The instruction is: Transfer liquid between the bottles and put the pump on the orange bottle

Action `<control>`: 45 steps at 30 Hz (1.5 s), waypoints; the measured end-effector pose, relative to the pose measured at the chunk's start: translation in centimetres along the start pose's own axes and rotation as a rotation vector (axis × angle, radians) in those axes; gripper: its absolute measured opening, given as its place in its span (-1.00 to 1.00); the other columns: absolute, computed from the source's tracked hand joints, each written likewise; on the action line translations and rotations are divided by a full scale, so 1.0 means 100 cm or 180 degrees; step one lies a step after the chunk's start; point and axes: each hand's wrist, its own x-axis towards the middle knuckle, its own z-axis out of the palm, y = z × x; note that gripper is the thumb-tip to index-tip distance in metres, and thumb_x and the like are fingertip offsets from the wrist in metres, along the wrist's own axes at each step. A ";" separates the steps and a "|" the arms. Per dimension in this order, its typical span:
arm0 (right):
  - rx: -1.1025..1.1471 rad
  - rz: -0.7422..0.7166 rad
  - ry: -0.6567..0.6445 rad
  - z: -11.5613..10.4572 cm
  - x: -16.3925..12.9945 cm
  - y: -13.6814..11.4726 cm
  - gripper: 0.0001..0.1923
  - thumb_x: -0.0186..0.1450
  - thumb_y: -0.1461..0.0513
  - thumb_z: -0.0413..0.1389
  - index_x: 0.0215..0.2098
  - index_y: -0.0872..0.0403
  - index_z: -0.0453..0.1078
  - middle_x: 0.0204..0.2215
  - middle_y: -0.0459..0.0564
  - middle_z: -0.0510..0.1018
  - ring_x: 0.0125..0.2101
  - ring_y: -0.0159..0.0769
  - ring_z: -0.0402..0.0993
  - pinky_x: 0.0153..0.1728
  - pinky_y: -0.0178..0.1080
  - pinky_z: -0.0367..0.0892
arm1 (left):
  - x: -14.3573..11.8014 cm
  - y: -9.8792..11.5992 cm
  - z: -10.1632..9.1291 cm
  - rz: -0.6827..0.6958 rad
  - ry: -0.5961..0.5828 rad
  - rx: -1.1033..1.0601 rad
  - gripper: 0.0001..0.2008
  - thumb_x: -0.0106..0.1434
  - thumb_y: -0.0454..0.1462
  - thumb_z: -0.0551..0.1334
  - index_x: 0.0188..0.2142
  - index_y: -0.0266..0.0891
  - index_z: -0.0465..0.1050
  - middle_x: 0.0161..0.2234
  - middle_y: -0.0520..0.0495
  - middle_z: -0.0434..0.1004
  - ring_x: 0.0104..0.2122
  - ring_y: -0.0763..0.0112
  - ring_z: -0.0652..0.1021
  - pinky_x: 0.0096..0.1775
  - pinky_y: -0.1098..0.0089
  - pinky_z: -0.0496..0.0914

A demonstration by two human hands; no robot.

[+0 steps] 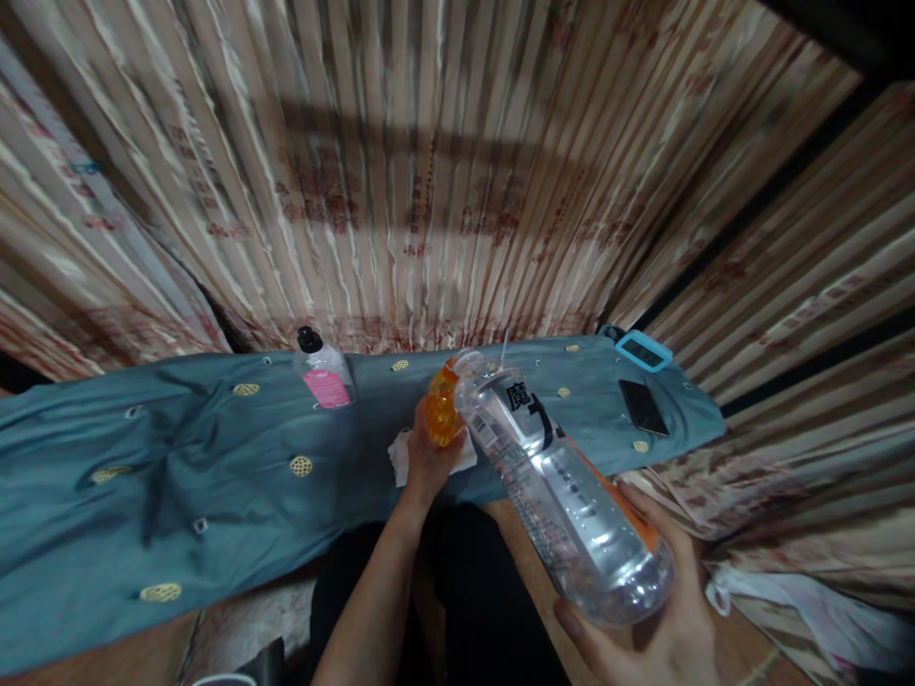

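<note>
My left hand (pixel 431 459) is wrapped round a small orange bottle (pixel 443 412) just above the cloth-covered surface. My right hand (pixel 664 591) grips the lower end of a large clear plastic bottle (pixel 572 505) with a silver and orange label. That bottle is tilted, its mouth down toward the left and meeting the top of the orange bottle. Droplets show on its inner wall; I cannot make out how much liquid is inside. Beneath my left hand lies a white tissue (pixel 466 455), partly covered.
A bottle with a black cap and pink label (pixel 329 376) stands to the left on the teal patterned cloth (pixel 235 438). At the right are a black phone (pixel 643 408) and a blue-framed device (pixel 643 351). Pleated curtains (pixel 400 171) hang behind.
</note>
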 end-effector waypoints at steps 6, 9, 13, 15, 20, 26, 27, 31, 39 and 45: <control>0.0105 0.0181 0.0012 0.001 -0.001 -0.002 -0.17 0.07 -0.05 0.25 0.21 0.07 0.15 0.10 0.15 0.39 0.23 0.15 0.19 0.07 0.04 0.21 | 0.000 -0.001 0.000 -0.0069 -0.0056 -0.0065 -0.35 0.09 -0.24 0.37 0.15 -0.17 0.20 -0.10 -0.10 0.59 -0.18 0.23 0.63 -0.14 0.27 0.52; 0.0109 0.0109 -0.0013 0.001 0.000 -0.002 -0.17 0.07 -0.03 0.26 0.22 0.08 0.14 0.10 0.16 0.38 0.23 0.16 0.19 0.05 0.04 0.21 | 0.000 -0.001 0.000 -0.0089 -0.0058 -0.0049 -0.35 0.09 -0.24 0.37 0.15 -0.17 0.21 -0.12 -0.10 0.60 -0.19 0.23 0.64 -0.15 0.27 0.53; -0.0004 -0.0070 -0.0001 -0.001 0.001 0.001 -0.19 0.09 -0.03 0.24 0.21 0.07 0.15 0.15 0.17 0.33 0.24 0.17 0.18 0.02 0.01 0.23 | 0.000 0.001 0.000 -0.0143 -0.0057 -0.0095 -0.34 0.09 -0.26 0.38 0.16 -0.16 0.20 -0.13 -0.08 0.60 -0.21 0.24 0.63 -0.15 0.25 0.53; -0.0049 -0.0115 -0.0009 -0.001 0.001 0.003 -0.19 0.09 -0.04 0.24 0.22 0.08 0.15 0.16 0.17 0.32 0.24 0.17 0.17 0.02 0.01 0.24 | 0.000 0.001 0.000 -0.0141 -0.0053 -0.0115 -0.35 0.09 -0.27 0.37 0.16 -0.16 0.21 -0.12 -0.09 0.60 -0.20 0.24 0.63 -0.14 0.25 0.53; -0.0061 -0.0100 -0.0037 -0.002 0.001 0.004 -0.17 0.07 -0.05 0.25 0.22 0.08 0.15 0.14 0.17 0.35 0.23 0.17 0.19 -0.01 0.00 0.27 | 0.000 0.001 0.000 -0.0120 -0.0045 -0.0167 -0.37 0.08 -0.27 0.37 0.13 -0.18 0.22 -0.10 -0.10 0.59 -0.17 0.23 0.63 -0.13 0.25 0.52; -0.0039 -0.0088 -0.0017 -0.001 0.001 0.001 -0.19 0.09 -0.03 0.25 0.21 0.09 0.16 0.01 0.13 0.43 0.23 0.15 0.19 -0.03 -0.01 0.27 | 0.000 0.003 -0.001 -0.0186 -0.0074 -0.0205 -0.38 0.07 -0.28 0.38 0.11 -0.18 0.22 -0.13 -0.08 0.59 -0.17 0.23 0.63 -0.13 0.25 0.52; -0.0032 -0.0099 -0.0012 -0.001 0.001 0.001 -0.19 0.09 -0.03 0.25 0.21 0.09 0.16 0.02 0.14 0.43 0.23 0.16 0.19 -0.03 0.00 0.27 | 0.000 0.003 -0.001 -0.0185 -0.0070 -0.0197 -0.38 0.07 -0.28 0.38 0.11 -0.17 0.22 -0.14 -0.07 0.59 -0.18 0.23 0.63 -0.14 0.26 0.52; -0.0011 -0.0059 -0.0020 -0.001 0.000 0.002 -0.18 0.08 -0.05 0.25 0.21 0.08 0.16 0.09 0.16 0.38 0.24 0.17 0.18 0.00 0.01 0.26 | -0.001 0.003 -0.001 -0.0132 -0.0072 -0.0169 -0.38 0.07 -0.28 0.38 0.11 -0.17 0.23 -0.15 -0.07 0.60 -0.20 0.23 0.63 -0.16 0.27 0.53; -0.0051 -0.0053 -0.0024 -0.002 0.001 0.001 -0.18 0.08 -0.03 0.25 0.22 0.07 0.16 0.05 0.14 0.41 0.22 0.15 0.21 -0.01 -0.01 0.29 | 0.000 0.000 0.000 -0.0094 -0.0037 -0.0179 -0.36 0.07 -0.28 0.37 0.13 -0.15 0.21 -0.13 -0.07 0.60 -0.21 0.25 0.63 -0.16 0.27 0.52; -0.0014 -0.0005 -0.0010 -0.001 0.001 0.000 -0.18 0.07 -0.04 0.25 0.21 0.06 0.15 0.09 0.14 0.38 0.20 0.15 0.22 0.00 0.00 0.28 | 0.000 0.001 0.000 -0.0159 -0.0052 -0.0146 -0.37 0.06 -0.27 0.38 0.11 -0.17 0.23 -0.15 -0.07 0.60 -0.20 0.23 0.63 -0.16 0.26 0.52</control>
